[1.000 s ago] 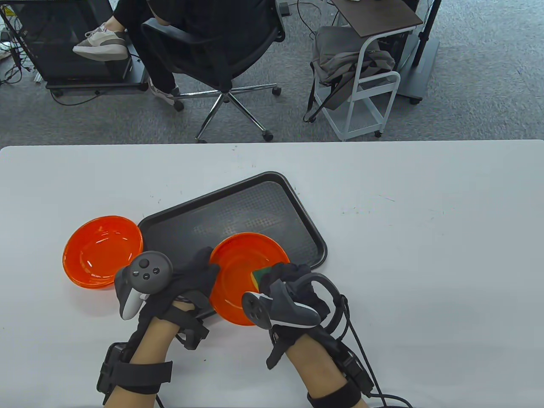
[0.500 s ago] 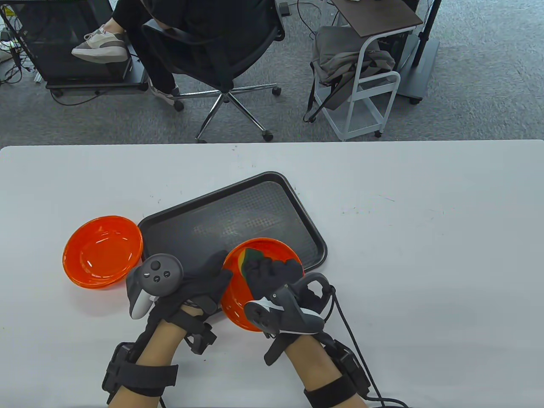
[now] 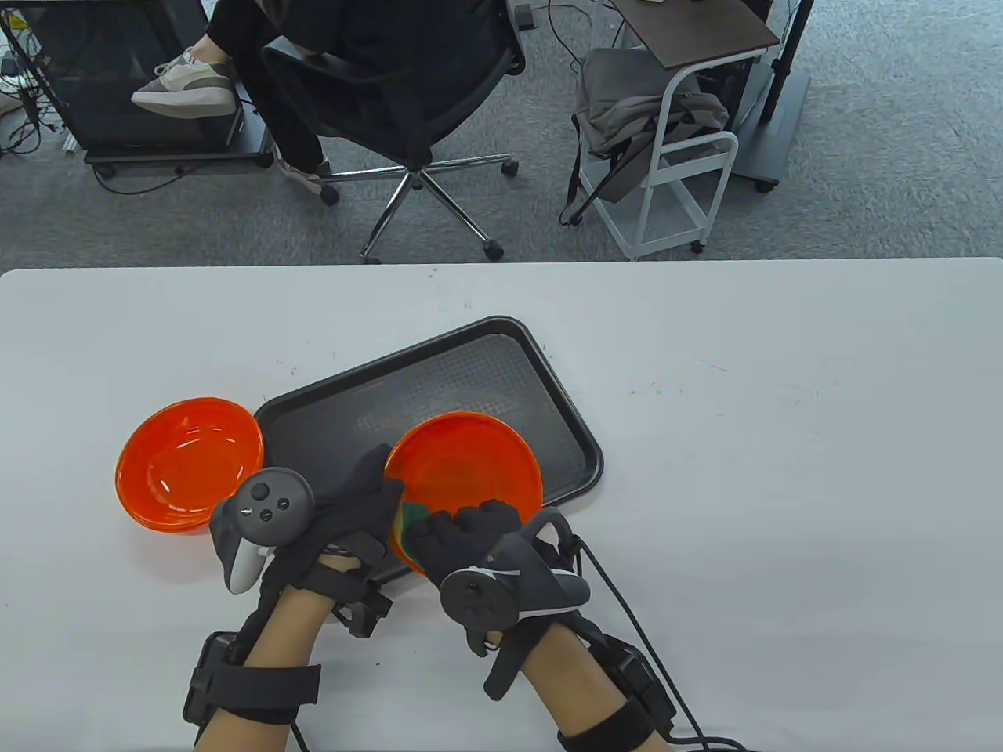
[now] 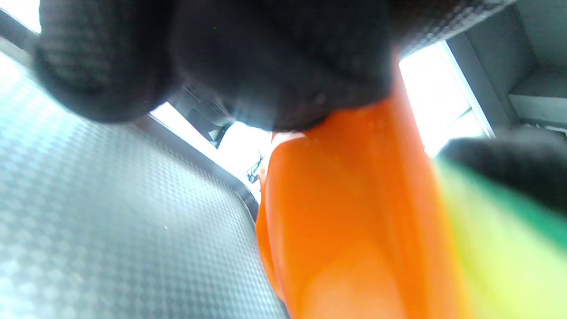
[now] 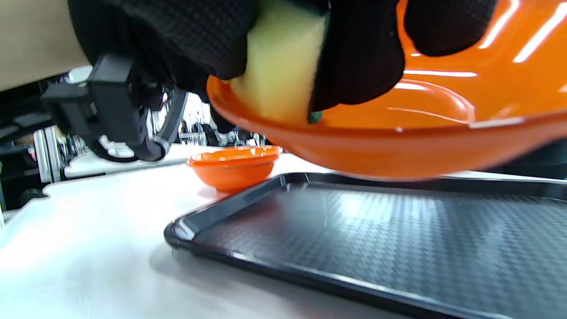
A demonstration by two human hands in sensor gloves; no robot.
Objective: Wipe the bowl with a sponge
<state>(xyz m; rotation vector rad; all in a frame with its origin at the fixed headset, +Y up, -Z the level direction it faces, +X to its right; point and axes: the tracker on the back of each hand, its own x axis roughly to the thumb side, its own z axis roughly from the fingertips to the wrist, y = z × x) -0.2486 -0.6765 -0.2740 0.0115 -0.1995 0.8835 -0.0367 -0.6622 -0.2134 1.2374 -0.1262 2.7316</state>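
An orange bowl (image 3: 466, 470) (image 4: 354, 212) (image 5: 398, 150) is held tilted above the near end of the black tray (image 3: 470, 376). My left hand (image 3: 368, 493) grips its left rim. My right hand (image 3: 462, 529) holds a yellow-green sponge (image 3: 409, 521) (image 5: 279, 66) (image 4: 500, 248) and presses it against the bowl's inner wall at the near-left rim. The sponge is mostly hidden under the fingers in the table view. The right wrist view shows the bowl lifted clear of the tray (image 5: 376, 239).
A second orange bowl (image 3: 188, 462) (image 5: 232, 168), a stack by the look of its rims, sits on the white table (image 3: 783, 470) left of the tray. Beyond the table's far edge are an office chair with a seated person (image 3: 392, 94) and a white cart (image 3: 674, 157).
My right hand slid the sponge from the bowl's far-left inner side down to its near-left rim. The bowl and my left hand shifted slightly left.
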